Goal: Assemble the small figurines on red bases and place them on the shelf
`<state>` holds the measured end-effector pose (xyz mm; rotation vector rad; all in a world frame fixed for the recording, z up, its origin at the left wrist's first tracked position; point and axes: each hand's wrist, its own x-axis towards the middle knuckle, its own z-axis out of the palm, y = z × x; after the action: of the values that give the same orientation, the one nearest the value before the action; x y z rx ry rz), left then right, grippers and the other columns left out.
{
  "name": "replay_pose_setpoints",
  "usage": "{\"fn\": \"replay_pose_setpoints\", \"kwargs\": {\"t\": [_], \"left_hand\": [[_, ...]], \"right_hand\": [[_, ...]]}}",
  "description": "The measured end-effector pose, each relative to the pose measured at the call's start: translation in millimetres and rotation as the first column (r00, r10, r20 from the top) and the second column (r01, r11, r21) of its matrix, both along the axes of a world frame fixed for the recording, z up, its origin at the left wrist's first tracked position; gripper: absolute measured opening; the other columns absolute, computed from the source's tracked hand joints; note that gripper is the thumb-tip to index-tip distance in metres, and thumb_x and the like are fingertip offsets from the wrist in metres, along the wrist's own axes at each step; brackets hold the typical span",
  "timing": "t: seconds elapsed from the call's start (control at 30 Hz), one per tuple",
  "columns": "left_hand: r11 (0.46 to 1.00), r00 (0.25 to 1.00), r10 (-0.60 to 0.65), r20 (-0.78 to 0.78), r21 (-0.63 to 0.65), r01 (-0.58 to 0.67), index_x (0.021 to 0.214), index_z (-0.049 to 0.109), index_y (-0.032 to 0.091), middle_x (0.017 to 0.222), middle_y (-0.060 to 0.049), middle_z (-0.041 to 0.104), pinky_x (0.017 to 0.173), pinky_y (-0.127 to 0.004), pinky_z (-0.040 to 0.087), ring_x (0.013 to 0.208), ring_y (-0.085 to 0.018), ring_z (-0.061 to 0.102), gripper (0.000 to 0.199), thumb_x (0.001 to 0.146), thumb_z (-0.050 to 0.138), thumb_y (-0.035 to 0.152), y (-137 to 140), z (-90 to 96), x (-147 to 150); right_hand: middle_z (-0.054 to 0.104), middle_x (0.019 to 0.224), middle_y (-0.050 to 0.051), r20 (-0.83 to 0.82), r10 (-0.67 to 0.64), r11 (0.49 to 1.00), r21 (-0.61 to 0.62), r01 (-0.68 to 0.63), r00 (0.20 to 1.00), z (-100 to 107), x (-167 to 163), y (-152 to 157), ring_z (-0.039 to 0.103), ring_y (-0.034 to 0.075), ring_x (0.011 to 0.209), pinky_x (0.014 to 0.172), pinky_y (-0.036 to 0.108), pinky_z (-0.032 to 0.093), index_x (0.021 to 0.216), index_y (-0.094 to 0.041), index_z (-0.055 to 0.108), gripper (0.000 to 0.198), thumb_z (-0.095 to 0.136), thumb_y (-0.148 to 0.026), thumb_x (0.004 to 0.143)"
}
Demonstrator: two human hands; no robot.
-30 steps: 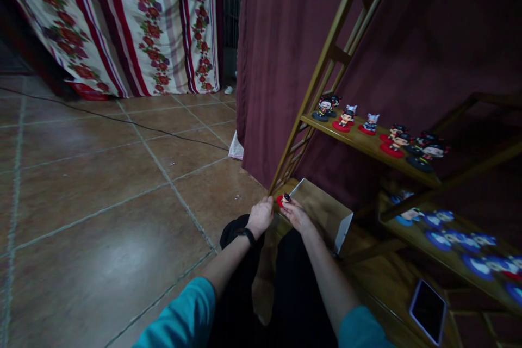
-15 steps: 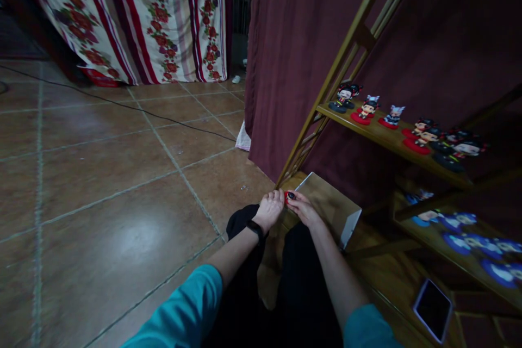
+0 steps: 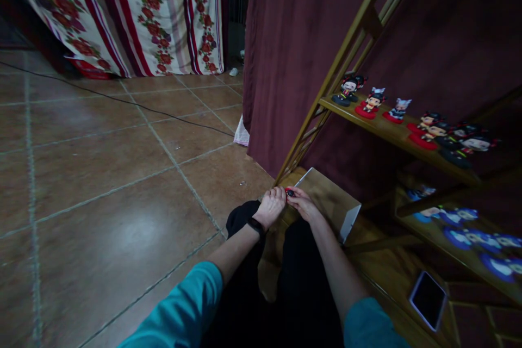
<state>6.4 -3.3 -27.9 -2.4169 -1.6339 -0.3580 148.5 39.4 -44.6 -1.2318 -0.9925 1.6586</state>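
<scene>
Between my two hands is a small figurine (image 3: 290, 193) with a black head and a red base, mostly covered by fingers. My left hand (image 3: 272, 204) is closed around its red base side, wearing a black band at the wrist. My right hand (image 3: 302, 204) pinches the figurine from the other side. Just beyond my right hand stands a cardboard box (image 3: 332, 196) with white edges, on the low wooden board. My knees lie beneath both wrists.
A wooden shelf (image 3: 391, 133) at right bears several figurines on red and black bases. The lower shelf (image 3: 432, 228) holds several blue-based ones. A phone (image 3: 428, 300) lies on the low board. A dark red curtain (image 3: 281, 65) hangs ahead; a cable (image 3: 155, 111) crosses the tiled floor.
The view has shifted slightly. Both hands stay together on the figurine, whose head appears turned a little; otherwise they have hardly moved.
</scene>
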Motion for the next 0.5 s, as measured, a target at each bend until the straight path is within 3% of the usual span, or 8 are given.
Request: {"fn": "replay_pose_setpoints", "kwargs": {"t": [0.2, 0.33, 0.43, 0.5], "left_hand": [[0.997, 0.993, -0.005, 0.115, -0.073, 0.013, 0.122, 0.038, 0.004, 0.105, -0.022, 0.052, 0.077, -0.036, 0.039, 0.095, -0.025, 0.052, 0.040, 0.085, 0.025, 0.009, -2.6, 3.8, 0.2], [0.974, 0.977, 0.035, 0.209, -0.226, 0.014, 0.121, 0.040, 0.009, 0.105, -0.019, 0.053, 0.079, -0.035, 0.040, 0.095, -0.024, 0.054, 0.037, 0.084, 0.032, 0.012, -1.9, 10.2, -4.2], [0.927, 0.935, 0.114, 0.336, -0.375, 0.022, 0.112, 0.048, 0.016, 0.099, -0.012, 0.059, 0.077, -0.031, 0.041, 0.089, -0.020, 0.057, 0.030, 0.083, 0.039, 0.019, 2.0, 14.7, -9.3], [0.902, 0.869, 0.182, 0.461, -0.431, 0.040, 0.105, 0.053, 0.019, 0.095, -0.010, 0.062, 0.075, -0.028, 0.042, 0.087, -0.019, 0.058, 0.026, 0.082, 0.042, 0.023, 6.1, 16.2, -11.4]], "right_hand": [[0.065, 0.094, 0.000, -0.005, -0.025, 1.000, -0.002, 0.025, 1.000, 0.7, -1.4, -0.4, 0.061, 0.014, 0.086, 0.076, 0.026, 0.049, 0.088, -0.022, 0.062, 0.041, 0.068, -0.008, 0.051], [0.066, 0.093, 0.001, -0.017, -0.035, 0.999, -0.010, 0.034, 0.999, 4.4, -2.7, -2.0, 0.062, 0.014, 0.084, 0.077, 0.027, 0.049, 0.089, -0.021, 0.062, 0.039, 0.068, -0.008, 0.052], [0.067, 0.089, 0.001, -0.026, -0.042, 0.999, -0.032, 0.041, 0.999, 5.3, -3.5, -2.3, 0.062, 0.014, 0.080, 0.076, 0.028, 0.049, 0.089, -0.021, 0.061, 0.037, 0.068, -0.010, 0.054], [0.067, 0.087, 0.001, -0.040, -0.044, 0.998, -0.042, 0.042, 0.998, 4.2, -4.2, -2.1, 0.063, 0.013, 0.078, 0.076, 0.028, 0.050, 0.088, -0.021, 0.061, 0.035, 0.069, -0.010, 0.056]]}}
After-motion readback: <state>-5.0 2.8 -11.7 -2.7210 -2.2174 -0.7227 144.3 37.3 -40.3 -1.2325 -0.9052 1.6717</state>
